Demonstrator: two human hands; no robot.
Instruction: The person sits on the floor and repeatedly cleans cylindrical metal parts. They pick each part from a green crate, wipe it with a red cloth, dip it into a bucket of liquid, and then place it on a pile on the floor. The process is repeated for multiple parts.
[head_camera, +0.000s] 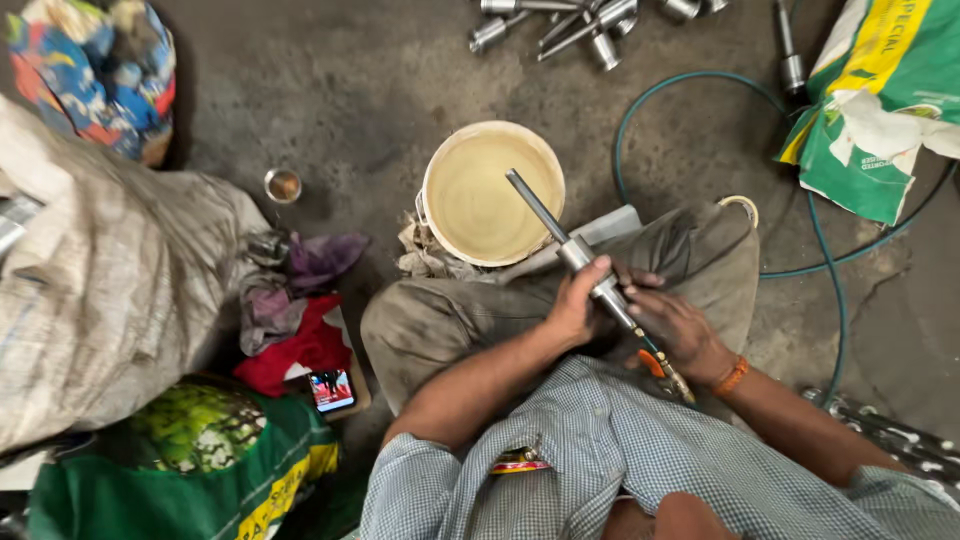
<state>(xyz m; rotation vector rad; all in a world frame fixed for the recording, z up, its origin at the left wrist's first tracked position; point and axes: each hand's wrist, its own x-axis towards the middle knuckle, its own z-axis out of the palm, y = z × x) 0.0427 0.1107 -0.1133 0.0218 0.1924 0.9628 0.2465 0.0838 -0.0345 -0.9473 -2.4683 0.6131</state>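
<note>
With one steel shaft gripped over the lap by the left hand and right hand, several similar shafts lie far off, seemingly untouched

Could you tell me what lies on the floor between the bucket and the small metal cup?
Bare concrete floor in the head view: nothing lies between the bucket and the cup.

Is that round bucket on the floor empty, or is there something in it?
Filled. The bucket stands upright, open, with a smooth, murky beige liquid surface across it, near the rim.
</note>
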